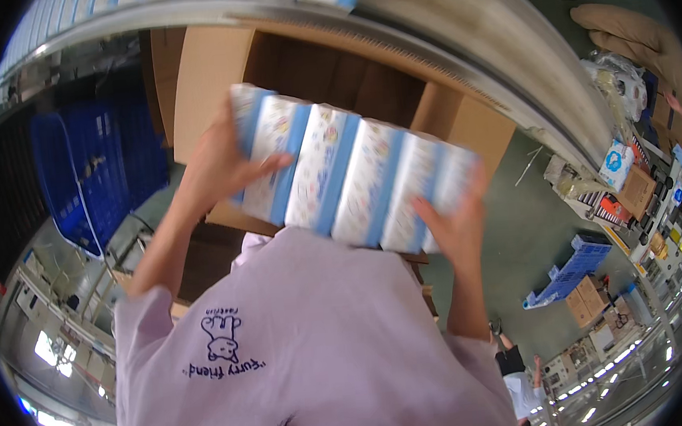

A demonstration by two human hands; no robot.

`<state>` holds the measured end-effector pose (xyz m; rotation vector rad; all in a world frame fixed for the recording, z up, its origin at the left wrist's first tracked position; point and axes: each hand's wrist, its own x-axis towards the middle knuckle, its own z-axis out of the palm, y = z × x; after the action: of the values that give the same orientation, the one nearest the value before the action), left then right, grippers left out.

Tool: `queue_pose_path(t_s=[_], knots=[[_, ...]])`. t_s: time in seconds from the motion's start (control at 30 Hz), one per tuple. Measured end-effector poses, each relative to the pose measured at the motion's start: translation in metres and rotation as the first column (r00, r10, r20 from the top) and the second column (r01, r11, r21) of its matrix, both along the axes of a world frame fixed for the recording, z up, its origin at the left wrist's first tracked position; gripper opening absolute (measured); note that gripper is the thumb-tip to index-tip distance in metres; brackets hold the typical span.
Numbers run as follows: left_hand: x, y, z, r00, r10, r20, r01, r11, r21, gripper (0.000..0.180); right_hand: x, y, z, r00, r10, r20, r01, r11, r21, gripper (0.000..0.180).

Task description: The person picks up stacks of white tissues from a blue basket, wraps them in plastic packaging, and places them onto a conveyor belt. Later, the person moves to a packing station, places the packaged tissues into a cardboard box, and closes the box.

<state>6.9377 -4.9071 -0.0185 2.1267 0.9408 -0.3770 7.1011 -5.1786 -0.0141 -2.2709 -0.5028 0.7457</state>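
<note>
Both hands clamp a row of white-and-blue packs (354,181) from its ends: left hand (213,165) with fingers spread over one end, right hand (456,228) pressing the other. The row hangs over the open cardboard box (210,79) (no support underneath). Likely risk: middle packs sag and drop out if end pressure eases, since only squeeze holds them. Conveyor (456,52) runs beyond.

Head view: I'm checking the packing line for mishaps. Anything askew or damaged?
Nothing stands out. Both hands, left hand and right hand, clamp a tidy row of packs above the open carton.
</note>
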Motion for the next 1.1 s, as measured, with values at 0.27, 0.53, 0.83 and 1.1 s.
queue_pose_path(t_s=[0.27,0.53,0.83,1.1], knots=[[-0.007,-0.023,-0.27,0.773,-0.386,-0.504,0.293,0.921,-0.256,0.064,-0.006,0.032,-0.245,0.851,0.347,-0.393,-0.523,0.495,-0.694,0.049],[-0.025,-0.048,-0.216,0.762,-0.532,-0.368,0.578,0.816,0.018,0.082,-0.031,0.04,-0.154,0.759,0.574,-0.307,-0.59,0.407,-0.697,0.068],[0.012,-0.018,-0.114,0.808,-0.533,0.253,0.588,0.692,-0.419,0.055,0.022,0.045,-0.108,0.755,0.492,-0.434,-0.595,0.792,-0.137,0.046],[0.121,0.17,-0.042,0.893,-0.225,0.391,-0.231,0.516,0.824,0.08,0.182,0.117,-0.048,0.987,-0.129,0.091,0.108,0.973,0.206,0.048]])
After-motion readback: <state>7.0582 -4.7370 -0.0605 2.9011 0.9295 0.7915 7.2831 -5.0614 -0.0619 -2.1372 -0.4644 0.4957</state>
